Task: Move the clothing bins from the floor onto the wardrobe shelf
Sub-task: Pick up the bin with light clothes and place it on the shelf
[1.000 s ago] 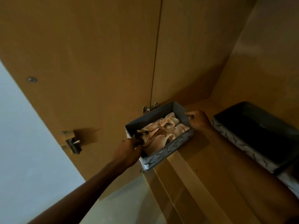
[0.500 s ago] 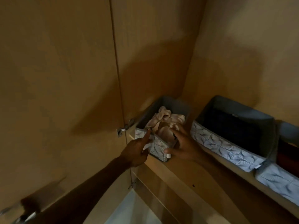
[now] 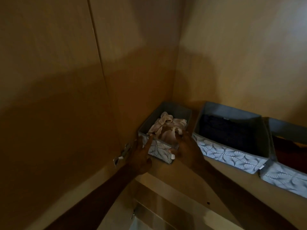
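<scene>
Wooden wardrobe shelf (image 3: 191, 183) carries three leaf-patterned bins; no writing is legible. The small bin (image 3: 160, 149) sits in the left corner, long axis running toward the back. Left hand (image 3: 141, 155) and right hand (image 3: 186, 150) press spread fingers against its front.

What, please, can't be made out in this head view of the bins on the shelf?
- Right bin: cut off by the frame's right edge.
- Middle bin: contents too dark to identify.
- Left bin: front partly covered by left hand and right hand; their contact is blurred.
</scene>
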`<state>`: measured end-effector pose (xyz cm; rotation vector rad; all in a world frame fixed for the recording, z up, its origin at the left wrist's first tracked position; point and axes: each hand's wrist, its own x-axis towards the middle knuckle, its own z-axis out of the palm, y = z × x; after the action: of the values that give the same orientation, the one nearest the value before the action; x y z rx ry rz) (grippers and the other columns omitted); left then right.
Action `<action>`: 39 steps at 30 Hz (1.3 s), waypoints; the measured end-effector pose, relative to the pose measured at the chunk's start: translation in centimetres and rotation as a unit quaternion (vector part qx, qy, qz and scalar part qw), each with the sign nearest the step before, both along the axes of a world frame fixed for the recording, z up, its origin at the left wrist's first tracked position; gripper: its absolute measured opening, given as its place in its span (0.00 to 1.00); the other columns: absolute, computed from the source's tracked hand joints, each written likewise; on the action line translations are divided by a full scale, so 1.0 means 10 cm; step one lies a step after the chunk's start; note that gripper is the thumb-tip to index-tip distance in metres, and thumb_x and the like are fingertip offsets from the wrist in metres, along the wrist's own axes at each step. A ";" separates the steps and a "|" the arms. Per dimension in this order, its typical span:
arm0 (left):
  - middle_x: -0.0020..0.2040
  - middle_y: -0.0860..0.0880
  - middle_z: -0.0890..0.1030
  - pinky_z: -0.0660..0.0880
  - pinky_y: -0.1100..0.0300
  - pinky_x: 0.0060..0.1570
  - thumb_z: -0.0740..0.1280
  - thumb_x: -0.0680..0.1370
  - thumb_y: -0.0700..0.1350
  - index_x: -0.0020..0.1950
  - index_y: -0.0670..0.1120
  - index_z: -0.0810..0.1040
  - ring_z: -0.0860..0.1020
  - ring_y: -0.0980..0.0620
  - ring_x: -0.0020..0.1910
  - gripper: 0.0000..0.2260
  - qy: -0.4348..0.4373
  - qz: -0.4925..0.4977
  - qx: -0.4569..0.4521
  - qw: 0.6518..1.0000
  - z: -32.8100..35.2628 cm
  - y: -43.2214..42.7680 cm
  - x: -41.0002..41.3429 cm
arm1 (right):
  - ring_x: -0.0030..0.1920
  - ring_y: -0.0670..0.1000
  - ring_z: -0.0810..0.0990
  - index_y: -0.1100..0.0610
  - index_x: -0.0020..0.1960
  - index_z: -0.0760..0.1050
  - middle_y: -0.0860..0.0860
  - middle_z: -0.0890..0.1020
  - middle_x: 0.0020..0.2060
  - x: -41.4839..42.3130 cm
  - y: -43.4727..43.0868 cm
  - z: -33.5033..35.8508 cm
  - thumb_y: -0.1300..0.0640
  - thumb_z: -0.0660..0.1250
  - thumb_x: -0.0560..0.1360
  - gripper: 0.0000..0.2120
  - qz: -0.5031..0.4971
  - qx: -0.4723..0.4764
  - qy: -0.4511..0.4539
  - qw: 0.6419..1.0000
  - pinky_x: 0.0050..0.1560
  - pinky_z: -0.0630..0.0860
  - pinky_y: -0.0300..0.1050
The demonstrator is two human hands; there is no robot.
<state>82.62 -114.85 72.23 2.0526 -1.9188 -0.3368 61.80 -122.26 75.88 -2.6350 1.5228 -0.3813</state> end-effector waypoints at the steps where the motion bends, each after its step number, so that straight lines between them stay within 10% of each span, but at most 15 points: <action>1: 0.80 0.43 0.44 0.63 0.43 0.71 0.65 0.76 0.48 0.76 0.62 0.36 0.48 0.38 0.78 0.42 0.003 -0.004 0.009 1.000 0.00 -0.06 0.00 | 0.72 0.65 0.63 0.57 0.74 0.63 0.60 0.64 0.72 0.00 -0.01 0.00 0.35 0.64 0.72 0.39 -0.015 -0.023 0.027 0.999 0.71 0.63 0.58; 10: 0.80 0.42 0.43 0.68 0.50 0.66 0.71 0.74 0.45 0.73 0.64 0.35 0.54 0.39 0.77 0.47 0.037 -0.055 0.055 0.996 0.08 -0.67 0.06 | 0.69 0.71 0.66 0.60 0.62 0.78 0.63 0.77 0.62 -0.03 -0.36 0.02 0.33 0.51 0.71 0.37 -0.075 -0.093 0.150 0.981 0.71 0.49 0.67; 16: 0.80 0.44 0.39 0.65 0.48 0.70 0.69 0.76 0.43 0.75 0.62 0.37 0.51 0.41 0.78 0.45 0.056 -0.070 0.075 0.993 0.17 -0.96 -0.03 | 0.71 0.71 0.63 0.59 0.66 0.75 0.63 0.77 0.63 -0.09 -0.70 0.04 0.35 0.66 0.69 0.35 -0.088 -0.092 0.164 0.978 0.71 0.41 0.67; 32: 0.79 0.43 0.38 0.58 0.46 0.74 0.71 0.74 0.42 0.76 0.62 0.38 0.46 0.41 0.79 0.47 0.110 -0.074 0.106 0.986 0.18 -1.49 -0.16 | 0.74 0.69 0.58 0.55 0.73 0.66 0.59 0.70 0.70 -0.23 -1.18 -0.03 0.34 0.55 0.75 0.35 -0.097 -0.060 0.140 0.984 0.69 0.37 0.67; 39: 0.77 0.50 0.59 0.71 0.62 0.59 0.66 0.76 0.38 0.78 0.58 0.53 0.65 0.48 0.73 0.36 0.217 -0.015 -0.016 0.976 0.07 -1.26 -0.22 | 0.75 0.65 0.56 0.53 0.75 0.62 0.55 0.64 0.74 -0.25 -1.08 -0.04 0.36 0.53 0.75 0.33 -0.083 -0.033 0.064 0.994 0.72 0.45 0.67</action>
<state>80.41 -127.50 72.94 1.7491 -1.6748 -0.6925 59.26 -133.10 75.48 -2.6374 1.8069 -0.2826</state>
